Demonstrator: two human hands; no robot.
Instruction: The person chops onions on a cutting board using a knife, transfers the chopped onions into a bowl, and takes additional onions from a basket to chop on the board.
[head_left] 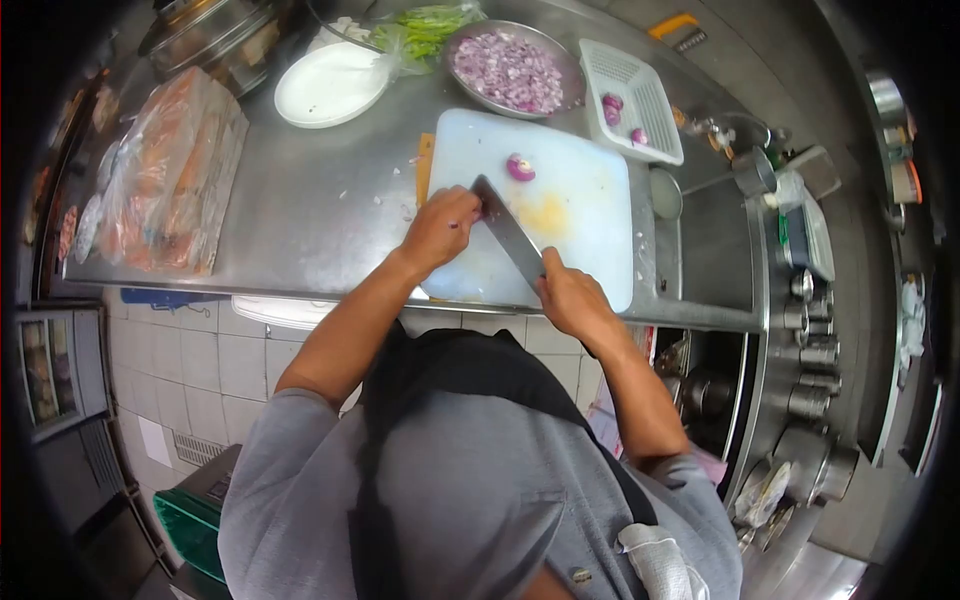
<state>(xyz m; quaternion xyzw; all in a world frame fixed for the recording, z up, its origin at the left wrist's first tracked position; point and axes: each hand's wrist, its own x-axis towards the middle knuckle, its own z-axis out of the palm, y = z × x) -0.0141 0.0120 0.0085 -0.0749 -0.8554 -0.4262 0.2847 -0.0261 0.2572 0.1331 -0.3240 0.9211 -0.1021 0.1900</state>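
Observation:
On the white cutting board [585,245] my right hand [573,292] is wrapped round the handle of a broad-bladed knife [510,232]. The blade slants up and left, its far end beside the fingers of my left hand [443,228]. Those fingers are curled over a piece of red onion [477,214], mostly hidden beneath them, near the board's left edge. Another peeled red onion piece [520,168] lies on the board just beyond the knife tip. A yellowish stain marks the board right of the blade.
Beyond the board stand a metal bowl of chopped red onion [508,72] and a white basket [655,110] with a few onion pieces. A white plate [330,85], green vegetables [425,32] and a bagged stack [170,175] are to the left. A sink [715,240] lies right.

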